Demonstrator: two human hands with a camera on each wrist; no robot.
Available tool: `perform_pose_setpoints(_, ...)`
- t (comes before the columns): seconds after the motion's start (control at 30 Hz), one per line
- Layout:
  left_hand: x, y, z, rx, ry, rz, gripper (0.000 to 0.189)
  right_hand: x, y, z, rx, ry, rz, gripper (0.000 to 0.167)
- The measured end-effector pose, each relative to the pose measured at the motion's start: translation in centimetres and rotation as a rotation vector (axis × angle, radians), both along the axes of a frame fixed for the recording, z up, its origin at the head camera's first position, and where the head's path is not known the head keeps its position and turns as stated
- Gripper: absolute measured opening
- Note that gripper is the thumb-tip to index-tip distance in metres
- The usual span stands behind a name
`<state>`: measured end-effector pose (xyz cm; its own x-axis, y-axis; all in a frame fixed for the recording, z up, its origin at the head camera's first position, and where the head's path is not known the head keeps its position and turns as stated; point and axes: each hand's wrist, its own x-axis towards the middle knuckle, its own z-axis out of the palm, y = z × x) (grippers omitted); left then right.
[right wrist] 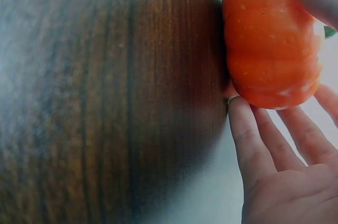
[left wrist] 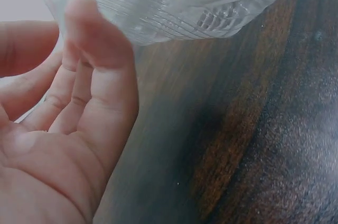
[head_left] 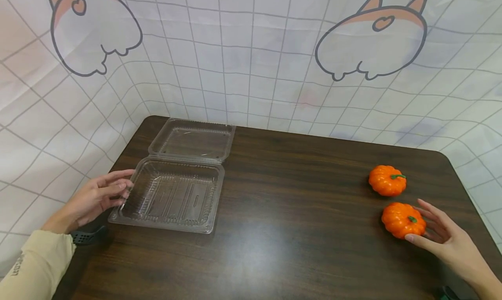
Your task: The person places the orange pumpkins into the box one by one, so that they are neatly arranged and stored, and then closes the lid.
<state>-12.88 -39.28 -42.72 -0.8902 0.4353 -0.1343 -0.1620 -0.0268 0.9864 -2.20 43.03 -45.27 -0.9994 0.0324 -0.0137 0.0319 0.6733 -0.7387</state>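
A clear plastic clamshell container point(head_left: 213, 200) lies unfolded at the left of the table, its lid point(head_left: 192, 139) flat toward the wall. My left hand point(head_left: 96, 197) is at the container's left rim, fingers loosely bent, fingertips right at the ribbed side wall point(left wrist: 158, 18) in the left wrist view. At the right sits a small orange pumpkin point(head_left: 400, 219) with a green stem. My right hand point(head_left: 447, 237) spans this pumpkin, thumb on one side and fingers on the other. In the right wrist view the thumb and fingertips meet the pumpkin point(right wrist: 272, 44).
A second orange pumpkin point(head_left: 386, 181) stands just behind the first. The dark wood table point(head_left: 290, 191) meets a white grid-patterned cloth point(head_left: 266, 65) at the back and sides. A dark strap point(head_left: 88, 236) shows by the left wrist.
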Motion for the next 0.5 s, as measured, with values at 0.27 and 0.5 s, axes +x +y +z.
perform_pose_setpoints(0.27, 0.10, 0.12, 0.84, -0.035, -0.066, -0.052, 0.044, -0.10, 0.15, -0.09, -0.010, -0.010, -0.001, 0.094)
perform_pose_setpoints(0.5, 0.11, 0.19, 1.03, -0.061, -0.056, -0.082, 0.044, -0.12, 0.21, -0.15, -0.009, -0.001, 0.003, 0.092)
